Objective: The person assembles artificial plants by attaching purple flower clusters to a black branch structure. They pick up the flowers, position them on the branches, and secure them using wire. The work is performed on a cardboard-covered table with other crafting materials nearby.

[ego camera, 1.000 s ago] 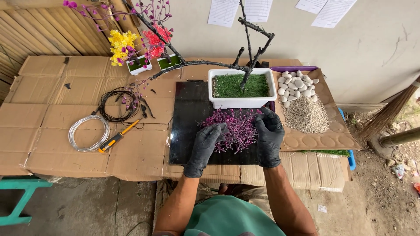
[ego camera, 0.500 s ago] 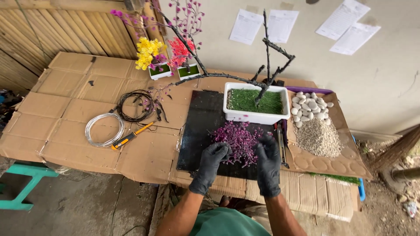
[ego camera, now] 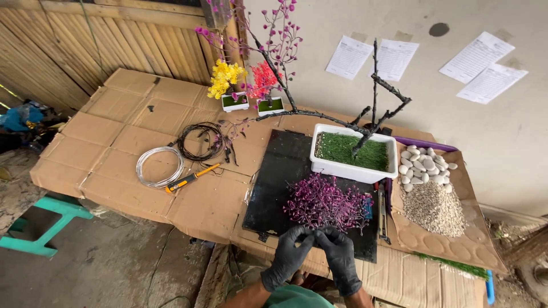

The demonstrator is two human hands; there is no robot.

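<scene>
1. The gloved fingertips of the left hand (ego camera: 287,256) and the right hand (ego camera: 338,258) meet at the near edge of the pile of purple sprigs (ego camera: 325,202); the fingers are curled narrow, pinched together on something small there, though what exactly they grip cannot be told.
2. The purple sprigs lie heaped on a black mat (ego camera: 285,177), toward its near right part, just beyond the hands.
3. Just beyond the sprigs stands a white planter (ego camera: 348,168) filled with green turf, a bare black branch (ego camera: 377,111) rising from it.
4. Right of the planter lie white pebbles (ego camera: 421,161), and nearer, a mound of fine gravel (ego camera: 432,208).
5. Left of the mat, on the cardboard-covered table (ego camera: 114,142), lie a coil of black wire (ego camera: 200,141), a coil of silver wire (ego camera: 158,166) and an orange-handled tool (ego camera: 188,179).
6. At the far side stand small pots of yellow flowers (ego camera: 226,80) and red flowers (ego camera: 264,78).
</scene>
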